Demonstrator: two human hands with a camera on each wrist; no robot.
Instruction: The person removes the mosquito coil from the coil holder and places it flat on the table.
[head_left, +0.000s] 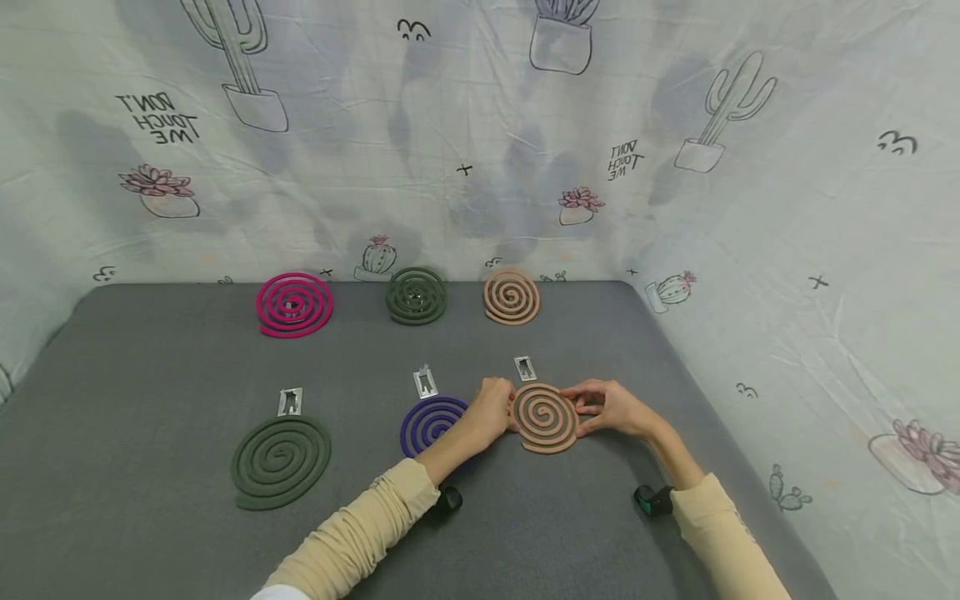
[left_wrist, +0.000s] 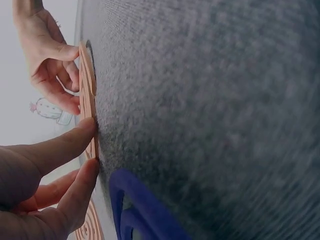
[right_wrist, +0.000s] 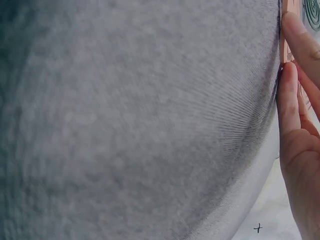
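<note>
A tan mosquito coil (head_left: pixel 545 414) lies flat at the right front, between both hands. My left hand (head_left: pixel 492 410) pinches its left edge; in the left wrist view the fingertips (left_wrist: pixel 88 170) sit right at the rim, close over the cloth. On the opposite edge, my right hand (head_left: pixel 611 408) holds the coil with thumb and fingers spread along the rim. Just behind the coil lies a small metal coil stand (head_left: pixel 525 368). A blue-purple coil (head_left: pixel 437 431) is partly hidden under my left forearm.
A dark green coil (head_left: pixel 280 455) lies at the left front, with a metal stand (head_left: pixel 290 402) behind it. Another stand (head_left: pixel 425 382) is behind the blue-purple coil. Along the back are magenta (head_left: pixel 295 305), green (head_left: pixel 416 296) and tan (head_left: pixel 512 296) coils, near a printed curtain (head_left: pixel 465 125).
</note>
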